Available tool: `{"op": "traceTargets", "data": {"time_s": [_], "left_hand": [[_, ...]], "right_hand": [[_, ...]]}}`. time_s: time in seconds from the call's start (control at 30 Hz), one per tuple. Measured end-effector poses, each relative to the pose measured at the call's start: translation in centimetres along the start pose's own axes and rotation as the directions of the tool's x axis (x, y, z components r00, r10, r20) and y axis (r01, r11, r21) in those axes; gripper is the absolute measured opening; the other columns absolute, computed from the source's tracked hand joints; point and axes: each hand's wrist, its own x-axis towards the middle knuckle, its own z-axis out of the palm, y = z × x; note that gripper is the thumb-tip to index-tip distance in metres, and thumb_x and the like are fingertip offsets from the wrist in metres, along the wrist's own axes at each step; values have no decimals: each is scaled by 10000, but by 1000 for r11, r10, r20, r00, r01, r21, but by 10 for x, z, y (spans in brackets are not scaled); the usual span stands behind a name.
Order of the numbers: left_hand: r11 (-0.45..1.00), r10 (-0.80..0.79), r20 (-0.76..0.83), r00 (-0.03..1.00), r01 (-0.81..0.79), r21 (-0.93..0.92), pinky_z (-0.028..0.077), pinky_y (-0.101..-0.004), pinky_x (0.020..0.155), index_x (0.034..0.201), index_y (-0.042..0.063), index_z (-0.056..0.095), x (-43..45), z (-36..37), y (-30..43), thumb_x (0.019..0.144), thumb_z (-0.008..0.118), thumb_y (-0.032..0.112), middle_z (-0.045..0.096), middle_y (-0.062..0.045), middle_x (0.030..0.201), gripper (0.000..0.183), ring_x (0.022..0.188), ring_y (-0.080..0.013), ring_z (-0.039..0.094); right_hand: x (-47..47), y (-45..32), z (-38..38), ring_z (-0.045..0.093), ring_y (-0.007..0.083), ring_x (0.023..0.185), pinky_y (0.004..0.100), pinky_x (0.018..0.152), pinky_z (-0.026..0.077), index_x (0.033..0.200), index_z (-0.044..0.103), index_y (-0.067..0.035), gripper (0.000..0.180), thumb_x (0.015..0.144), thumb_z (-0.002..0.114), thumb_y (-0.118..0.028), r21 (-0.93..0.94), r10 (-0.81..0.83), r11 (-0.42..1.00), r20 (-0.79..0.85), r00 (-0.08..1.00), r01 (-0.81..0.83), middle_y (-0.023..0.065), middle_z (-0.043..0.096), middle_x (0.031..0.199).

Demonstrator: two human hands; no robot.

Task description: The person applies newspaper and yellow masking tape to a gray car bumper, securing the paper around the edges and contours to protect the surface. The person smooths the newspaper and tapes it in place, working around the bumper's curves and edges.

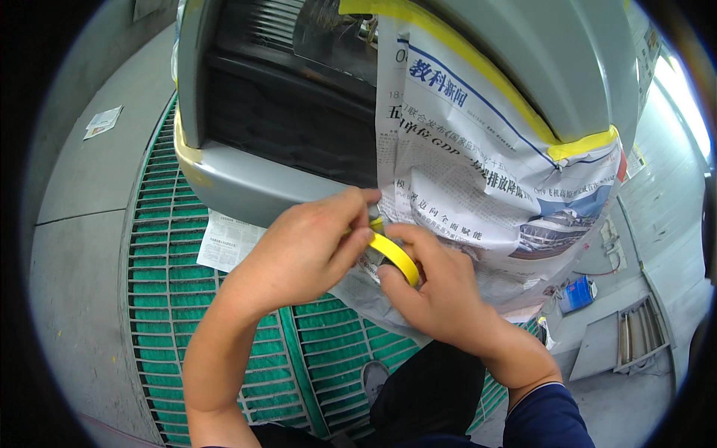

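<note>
My right hand (431, 274) holds a roll of yellow masking tape (396, 257) between thumb and fingers. The fingertips of my left hand (330, 235) pinch the tape's end beside the roll, at the lower edge of a grey vehicle bumper (269, 179). Printed newspaper (476, 168) covers the headlight side, and a strip of yellow tape (493, 61) runs along its upper edge. The newspaper's left edge hangs over the black grille (285, 117), just above my fingers. My left fingers hide the spot where the tape end lies.
Under the bumper lies a green-lined metal floor grating (269, 364), with a loose newspaper sheet (227, 241) above it. Another paper (103, 121) lies on the concrete at left. A blue can (577, 294) and a metal panel (599, 341) are at right. My shoe (374, 381) stands below.
</note>
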Motion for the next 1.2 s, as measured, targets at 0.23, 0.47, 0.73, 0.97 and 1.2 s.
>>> {"op": "traceTargets", "data": {"time_s": [0.23,0.47,0.73,0.97,1.2], "left_hand": [[966,116,-173,978,-71,249,591,-345,687,987,3,517,7,15,-12,960,682,-4,751,-175,1190,167,777,-283,757],[966,99,-251,963,-32,257,593,-313,628,962,9,554,8,17,-7,916,740,-4,765,-148,1124,193,741,-260,762],[761,455,-391,800,-120,638,486,-321,473,885,106,615,18,23,-22,752,771,82,654,-26,886,206,591,-212,661],[704,398,-345,850,-41,709,474,-337,488,853,89,645,22,24,-16,751,832,58,594,-29,804,215,570,-219,627],[704,369,-333,868,-27,709,471,-357,486,825,94,624,29,26,-15,754,833,74,569,-45,772,221,559,-246,612]], "right_hand": [[-15,8,-6,730,408,854,452,778,562,1464,519,-19,478,1007,591,-139,224,77,967,218,973,-126,253,719,991],[-4,4,-12,701,336,693,409,682,542,1564,443,-43,573,1014,574,-137,337,226,867,393,891,-368,206,677,779],[-4,24,8,664,292,555,390,590,530,1517,489,13,542,997,582,-108,314,80,936,249,965,-159,137,625,630],[6,24,-4,663,98,615,273,629,559,1518,506,32,505,1018,516,-39,278,163,923,341,926,-265,95,725,877],[8,23,-9,633,80,636,263,638,540,1522,525,4,501,1023,493,-34,230,210,927,337,918,-296,72,713,879]]}}
